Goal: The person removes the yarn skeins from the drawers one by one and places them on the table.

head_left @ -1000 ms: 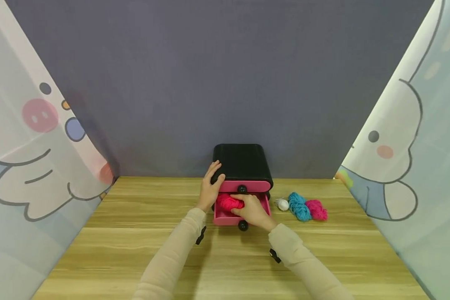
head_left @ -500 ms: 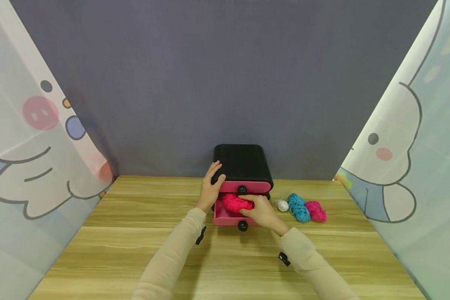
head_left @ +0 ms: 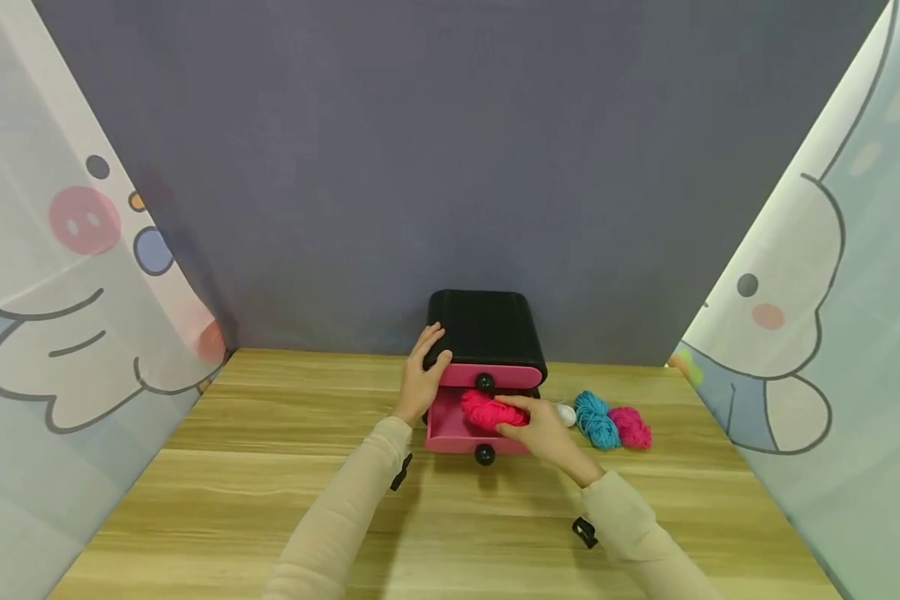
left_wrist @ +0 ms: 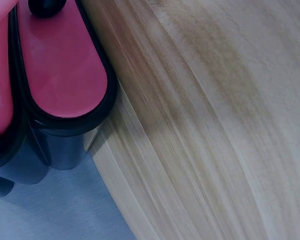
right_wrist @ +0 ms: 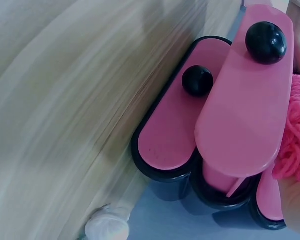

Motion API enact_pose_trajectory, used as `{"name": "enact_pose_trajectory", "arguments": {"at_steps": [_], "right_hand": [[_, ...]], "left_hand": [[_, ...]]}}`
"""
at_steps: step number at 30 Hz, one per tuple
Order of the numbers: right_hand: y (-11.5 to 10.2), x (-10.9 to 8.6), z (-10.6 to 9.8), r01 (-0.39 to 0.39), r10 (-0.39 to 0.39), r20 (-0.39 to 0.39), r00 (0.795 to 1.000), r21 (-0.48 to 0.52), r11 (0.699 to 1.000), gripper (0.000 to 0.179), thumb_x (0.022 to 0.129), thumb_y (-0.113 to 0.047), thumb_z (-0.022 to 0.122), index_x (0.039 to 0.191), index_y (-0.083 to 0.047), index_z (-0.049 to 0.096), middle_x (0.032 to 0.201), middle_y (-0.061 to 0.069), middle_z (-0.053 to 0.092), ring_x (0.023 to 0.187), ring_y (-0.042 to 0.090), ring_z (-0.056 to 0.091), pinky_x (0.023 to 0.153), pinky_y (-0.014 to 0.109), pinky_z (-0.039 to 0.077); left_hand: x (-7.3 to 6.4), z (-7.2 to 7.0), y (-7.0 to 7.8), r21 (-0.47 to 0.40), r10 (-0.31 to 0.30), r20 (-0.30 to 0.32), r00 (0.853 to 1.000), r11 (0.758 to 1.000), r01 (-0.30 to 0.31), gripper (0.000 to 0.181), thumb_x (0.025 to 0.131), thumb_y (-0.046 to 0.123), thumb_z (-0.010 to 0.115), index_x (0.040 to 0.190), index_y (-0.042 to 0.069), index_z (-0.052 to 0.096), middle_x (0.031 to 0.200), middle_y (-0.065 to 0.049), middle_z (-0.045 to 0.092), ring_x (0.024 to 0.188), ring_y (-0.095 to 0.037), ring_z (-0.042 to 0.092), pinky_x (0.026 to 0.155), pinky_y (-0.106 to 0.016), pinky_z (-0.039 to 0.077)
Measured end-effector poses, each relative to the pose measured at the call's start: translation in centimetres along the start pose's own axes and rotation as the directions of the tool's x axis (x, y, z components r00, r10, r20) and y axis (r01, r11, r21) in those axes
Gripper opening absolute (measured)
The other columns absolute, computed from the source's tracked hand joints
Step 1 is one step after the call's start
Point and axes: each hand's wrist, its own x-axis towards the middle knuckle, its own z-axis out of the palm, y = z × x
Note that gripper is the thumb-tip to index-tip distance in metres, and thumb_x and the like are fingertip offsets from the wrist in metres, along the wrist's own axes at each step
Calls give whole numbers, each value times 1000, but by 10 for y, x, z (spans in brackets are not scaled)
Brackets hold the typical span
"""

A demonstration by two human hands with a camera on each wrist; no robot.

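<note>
A small black drawer cabinet (head_left: 483, 325) with pink fronts stands at the back of the table. One pink drawer (head_left: 450, 445), below the top one, is pulled out. My left hand (head_left: 417, 385) rests against the cabinet's left front corner, fingers along the top edge. Thumb and fingers of my right hand (head_left: 543, 432) pinch a bright pink yarn bundle (head_left: 489, 410) above the right part of that drawer. In the right wrist view the yarn (right_wrist: 296, 132) shows at the right edge, beside the drawer's front. The left wrist view shows a lower drawer front (left_wrist: 65, 75) but no clear hand.
To the cabinet's right lie a white yarn ball (head_left: 566, 415), a blue yarn bundle (head_left: 597, 420) and a darker pink yarn bundle (head_left: 631, 427), side by side. A grey backdrop (head_left: 450, 167) rises behind the wooden table (head_left: 270, 475). Printed cloths flank both sides.
My right hand has moved to the right with the pink yarn, from the drawer's left part toward its right side. My left hand stays at the cabinet's corner.
</note>
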Motion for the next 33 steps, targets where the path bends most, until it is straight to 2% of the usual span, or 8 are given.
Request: {"name": "enact_pose_trajectory", "arguments": {"at_steps": [3, 6, 13, 18, 23, 26, 30, 33], "right_hand": [[3, -4, -1, 16, -16, -27, 1000, 18, 1000, 44, 76, -15, 74, 118, -11, 63, 115, 11, 63, 91, 19, 55, 73, 28, 46], [4, -7, -6, 24, -23, -43, 999, 32, 999, 44, 76, -15, 74, 118, -10, 63, 115, 12, 63, 87, 18, 54, 69, 25, 45], [6, -12, -16, -12, 16, -35, 999, 127, 992, 43, 77, -11, 73, 119, -6, 62, 101, 13, 65, 56, 10, 45, 47, 19, 35], [9, -17, -21, -34, 40, -37, 999, 160, 987, 43, 78, -11, 72, 119, -6, 62, 78, 8, 63, 44, 5, 38, 43, 18, 32], [16, -23, -26, -65, 72, -36, 997, 176, 982, 44, 79, -14, 71, 121, -8, 61, 69, 3, 59, 44, 5, 41, 42, 18, 32], [7, -30, -34, -68, 74, -24, 997, 189, 980, 44, 81, -10, 69, 123, -3, 58, 71, 9, 63, 45, 5, 47, 43, 19, 36], [9, -34, -40, -77, 87, -37, 995, 218, 973, 45, 81, -6, 68, 123, 2, 56, 78, 14, 65, 52, 12, 58, 49, 22, 45], [26, -34, -39, -83, 99, -56, 994, 240, 967, 47, 80, -10, 70, 124, 0, 56, 82, 11, 66, 57, 13, 61, 52, 24, 48]], "left_hand": [[-1, 0, -1, 9, 2, -2, 1000, 1000, -2, 47, 93, 18, 54, 135, 1, 43, 147, -14, 31, 141, -27, 15, 111, -51, 16], [-1, -1, -1, 2, 5, -7, 1000, 1000, -5, 47, 93, 18, 54, 135, 1, 43, 147, -14, 31, 141, -26, 15, 112, -51, 16], [-3, -2, 2, -13, -2, -7, 1000, 1000, 2, 47, 93, 17, 54, 135, 1, 43, 147, -15, 31, 141, -27, 15, 111, -51, 18], [-2, 0, 2, -5, 0, 2, 1000, 1000, 0, 47, 93, 19, 53, 136, 2, 43, 148, -15, 30, 141, -29, 14, 110, -52, 20], [-2, 1, 0, -14, 0, 7, 1000, 1000, 0, 48, 93, 19, 53, 136, 2, 42, 148, -15, 30, 141, -28, 14, 111, -51, 19], [-2, 1, -1, -16, 2, -4, 1000, 1000, -2, 47, 93, 16, 53, 136, 0, 43, 147, -16, 31, 141, -29, 14, 111, -51, 17], [-1, 1, -2, 5, 4, 0, 1000, 1000, -4, 47, 93, 18, 53, 136, 2, 43, 147, -15, 31, 141, -28, 14, 111, -51, 17], [-2, 0, -2, -5, 5, 4, 1000, 1000, -5, 47, 93, 19, 53, 136, 2, 43, 148, -14, 30, 141, -28, 14, 110, -52, 20]]}}
